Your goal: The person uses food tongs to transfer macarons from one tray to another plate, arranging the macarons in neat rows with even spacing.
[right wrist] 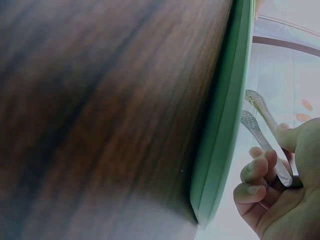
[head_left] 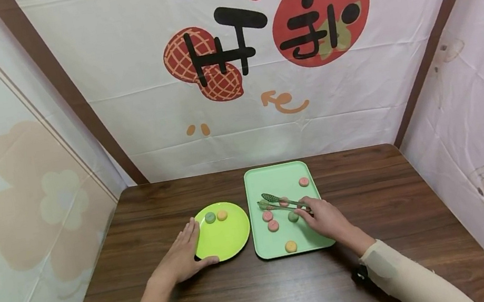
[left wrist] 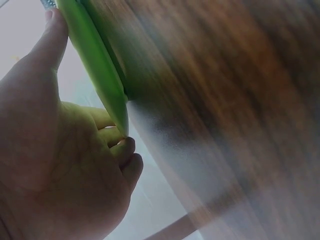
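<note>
My right hand [head_left: 325,216] holds metal tongs [head_left: 279,199] over the pale green tray [head_left: 265,246]. The right wrist view shows the perforated tong tips [right wrist: 248,119] apart; whether a greenish patch by the tips is a separate piece I cannot tell. Small round macaron-like pieces lie on the tray: several pink ones [head_left: 273,226], a green one [head_left: 293,216] and a yellow one [head_left: 290,246]. My left hand [head_left: 181,254] touches the left rim of the lime-green plate [head_left: 223,239], thumb spread along the near edge. A green piece [head_left: 210,218] and a yellow piece [head_left: 222,215] lie on that plate.
Plate and tray stand side by side on a dark wood-grain table [head_left: 266,296], a narrow gap between them. A printed white curtain [head_left: 136,120] hangs behind the table, with more hangings at both sides.
</note>
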`<state>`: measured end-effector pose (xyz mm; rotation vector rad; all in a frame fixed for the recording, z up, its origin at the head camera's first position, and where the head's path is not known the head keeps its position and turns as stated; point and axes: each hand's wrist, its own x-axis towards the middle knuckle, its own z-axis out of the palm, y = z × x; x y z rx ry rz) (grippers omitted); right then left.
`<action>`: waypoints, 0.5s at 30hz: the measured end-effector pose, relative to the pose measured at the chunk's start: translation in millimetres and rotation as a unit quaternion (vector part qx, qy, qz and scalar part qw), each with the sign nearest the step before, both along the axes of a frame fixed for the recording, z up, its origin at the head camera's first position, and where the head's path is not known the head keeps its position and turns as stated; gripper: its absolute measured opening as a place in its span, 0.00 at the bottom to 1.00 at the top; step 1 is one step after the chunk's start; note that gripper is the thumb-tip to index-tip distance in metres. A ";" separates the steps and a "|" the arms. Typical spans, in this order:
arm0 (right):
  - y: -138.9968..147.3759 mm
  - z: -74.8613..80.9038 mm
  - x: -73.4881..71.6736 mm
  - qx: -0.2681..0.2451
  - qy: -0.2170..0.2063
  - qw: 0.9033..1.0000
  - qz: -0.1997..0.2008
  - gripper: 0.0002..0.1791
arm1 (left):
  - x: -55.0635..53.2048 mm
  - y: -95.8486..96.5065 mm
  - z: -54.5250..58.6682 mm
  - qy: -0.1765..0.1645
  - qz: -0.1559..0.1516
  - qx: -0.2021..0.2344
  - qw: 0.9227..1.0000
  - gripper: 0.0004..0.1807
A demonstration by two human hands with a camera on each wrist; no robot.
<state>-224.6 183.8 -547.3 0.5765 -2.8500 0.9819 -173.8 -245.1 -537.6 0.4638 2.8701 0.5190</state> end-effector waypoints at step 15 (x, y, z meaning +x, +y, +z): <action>0.5 0.4 -0.5 0.002 0.003 1.000 0.003 0.11 | -0.2 0.0 0.0 0.003 -0.004 0.002 1.000 0.68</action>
